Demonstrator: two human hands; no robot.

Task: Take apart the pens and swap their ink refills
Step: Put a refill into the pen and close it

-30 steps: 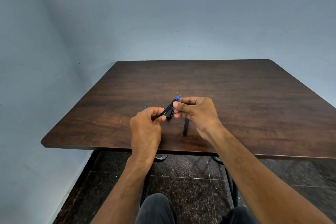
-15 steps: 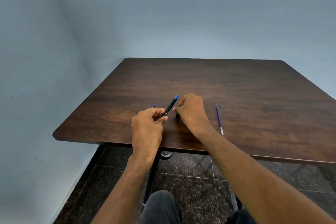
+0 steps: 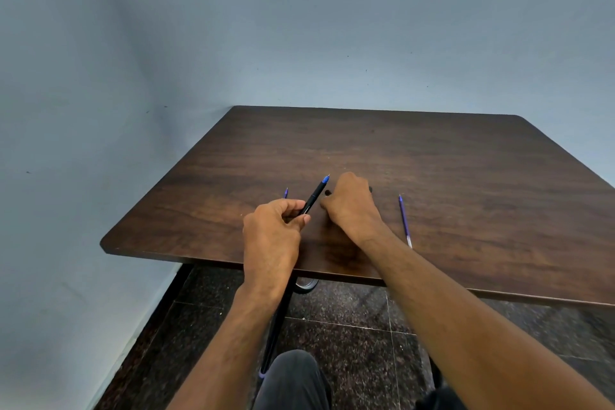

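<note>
My left hand (image 3: 271,236) grips a black pen (image 3: 314,198) by its lower end; its blue tip points up and to the right above the brown table (image 3: 466,176). My right hand (image 3: 349,203) rests on the table just right of it. Its fingers curl over a short black pen part (image 3: 327,192), whose ends stick out on both sides of the hand. A purple ink refill (image 3: 404,220) lies on the table to the right of my right wrist. The tip of a second refill (image 3: 286,192) shows behind my left hand; the rest is hidden.
The table's near edge (image 3: 332,271) runs under my forearms and its left corner is rounded. A blue-grey wall (image 3: 299,27) stands behind and to the left. Dark tiled floor (image 3: 349,326) and my knees lie below.
My right hand has left the pen's tip end and dropped onto the table over the black part. The view has shifted, and the purple refill at the right has come into sight.
</note>
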